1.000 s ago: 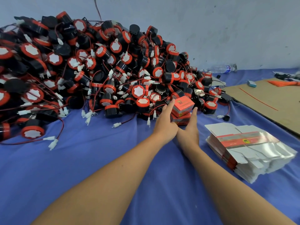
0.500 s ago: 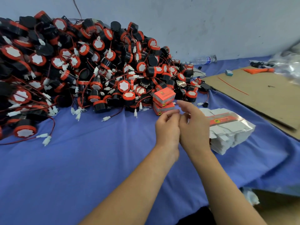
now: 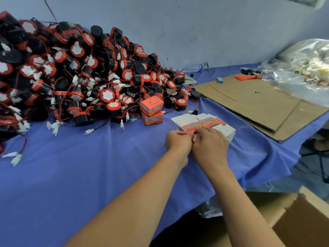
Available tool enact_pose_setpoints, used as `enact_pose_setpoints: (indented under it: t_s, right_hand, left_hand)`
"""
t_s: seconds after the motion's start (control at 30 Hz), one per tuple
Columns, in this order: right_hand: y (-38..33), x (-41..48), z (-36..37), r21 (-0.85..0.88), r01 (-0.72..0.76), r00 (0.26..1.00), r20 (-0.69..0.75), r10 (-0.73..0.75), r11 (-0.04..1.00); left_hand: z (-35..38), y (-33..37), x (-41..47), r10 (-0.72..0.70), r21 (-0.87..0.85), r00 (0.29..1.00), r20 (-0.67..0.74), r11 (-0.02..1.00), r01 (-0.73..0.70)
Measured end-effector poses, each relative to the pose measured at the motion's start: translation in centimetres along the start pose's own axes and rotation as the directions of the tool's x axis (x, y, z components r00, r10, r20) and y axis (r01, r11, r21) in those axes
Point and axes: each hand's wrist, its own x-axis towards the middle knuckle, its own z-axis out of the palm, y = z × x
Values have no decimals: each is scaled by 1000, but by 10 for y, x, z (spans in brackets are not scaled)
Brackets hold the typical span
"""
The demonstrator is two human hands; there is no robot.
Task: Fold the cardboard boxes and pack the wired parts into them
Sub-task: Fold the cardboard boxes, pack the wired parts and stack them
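Your left grip (image 3: 178, 142) and right grip (image 3: 210, 145) pinch the near edge of the flat white-and-orange cardboard boxes (image 3: 204, 123) stacked on the blue-covered counter (image 3: 89, 175), probably to separate one; black-and-orange wired parts (image 3: 106, 77) heap nearby.

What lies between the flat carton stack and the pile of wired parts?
Two folded orange boxes, one atop the other at the pile's edge, shown in the head view.

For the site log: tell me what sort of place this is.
Probably a small packing workshop: a big heap of wired parts on a blue-clothed table, a stack of flat boxes, and two folded boxes beside it.
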Motion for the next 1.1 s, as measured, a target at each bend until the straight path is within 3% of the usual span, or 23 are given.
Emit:
enact_pose_setpoints:
  t_s: [0.5, 0.67, 0.83, 0.93, 1.0, 1.1]
  right_hand:
    - [18, -1, -17, 254, -155, 954, -211, 211, 955]
    - [8, -7, -31, 532, -160, 948, -154, 280, 832]
    - [-45, -32, -36, 683, 58, 988, -143, 56, 728]
    - [-87, -58, -22, 722, 124, 992, -104, -71, 681]
    - [-116, -80, -8, 774, 142, 988, -77, -131, 618]
    - [-155, -112, 12, 826, 173, 972, -56, -227, 537]
  left_hand:
    - [-29, 23, -18, -3, -393, 987, 163, 917, 68]
    - [-72, 31, -37, 97, -458, 974, 204, 889, 7]
    - [-141, 17, -65, 368, -297, 930, 14, 889, -348]
    - [-186, 5, -81, 504, -125, 852, -139, 845, -520]
    - [-215, -4, -94, 561, -22, 805, -195, 818, -575]
    - [-255, -17, -112, 549, 32, 787, -281, 825, -564]
